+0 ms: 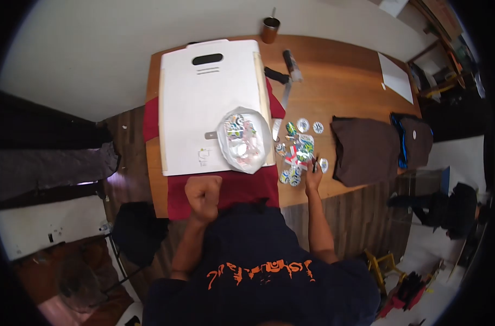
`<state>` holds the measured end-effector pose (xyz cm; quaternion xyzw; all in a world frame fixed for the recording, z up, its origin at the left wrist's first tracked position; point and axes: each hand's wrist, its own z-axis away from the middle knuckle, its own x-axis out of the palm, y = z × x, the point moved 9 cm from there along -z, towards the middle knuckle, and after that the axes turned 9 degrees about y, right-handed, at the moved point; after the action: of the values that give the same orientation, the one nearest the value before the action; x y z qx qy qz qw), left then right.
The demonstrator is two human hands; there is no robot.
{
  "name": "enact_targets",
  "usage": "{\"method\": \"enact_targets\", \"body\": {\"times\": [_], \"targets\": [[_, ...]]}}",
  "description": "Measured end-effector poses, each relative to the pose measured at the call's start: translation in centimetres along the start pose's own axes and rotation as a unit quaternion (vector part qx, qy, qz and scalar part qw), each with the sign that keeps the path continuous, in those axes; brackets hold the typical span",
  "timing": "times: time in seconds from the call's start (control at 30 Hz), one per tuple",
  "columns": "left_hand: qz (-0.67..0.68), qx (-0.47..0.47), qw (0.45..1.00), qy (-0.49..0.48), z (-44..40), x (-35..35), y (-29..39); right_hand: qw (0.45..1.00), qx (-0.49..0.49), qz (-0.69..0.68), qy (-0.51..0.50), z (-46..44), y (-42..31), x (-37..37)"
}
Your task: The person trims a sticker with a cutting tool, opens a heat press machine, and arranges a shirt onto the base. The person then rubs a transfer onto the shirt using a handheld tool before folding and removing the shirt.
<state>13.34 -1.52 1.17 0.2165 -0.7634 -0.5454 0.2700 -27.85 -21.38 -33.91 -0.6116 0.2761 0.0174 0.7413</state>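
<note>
My left hand [203,196] is curled into a fist above the red cloth [242,190]; whatever it may hold is hidden. At the table's front edge, my right hand [313,176] is closed around a small dark slim tool [315,163], too small to make out fully. Just beyond and left of it lie several colourful patterned cutouts [307,145], some round, with red-and-white pieces among them. A clear plastic bag [242,157] with more patterned pieces rests on the white board [185,103], between my two hands.
The wooden table [345,70] carries folded brown clothing [364,149], darker clothing with blue trim [413,138], a paper sheet [396,79], a tumbler [269,31] and a cylindrical bottle [292,65]. A person in dark clothes [456,212] is at the far right.
</note>
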Motion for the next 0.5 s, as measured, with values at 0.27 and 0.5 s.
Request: {"method": "enact_targets", "body": {"times": [0.27,0.5], "targets": [[0.439,0.233,0.867,-0.015,-1.9,5.2,24.2,0.995,0.035,-0.048,-0.086,2.5,-1.1,1.6],[0.588,0.221,0.778,-0.004,4.1,3.7,25.1,0.994,0.022,-0.039,-0.104,5.6,-4.7,1.5]]}}
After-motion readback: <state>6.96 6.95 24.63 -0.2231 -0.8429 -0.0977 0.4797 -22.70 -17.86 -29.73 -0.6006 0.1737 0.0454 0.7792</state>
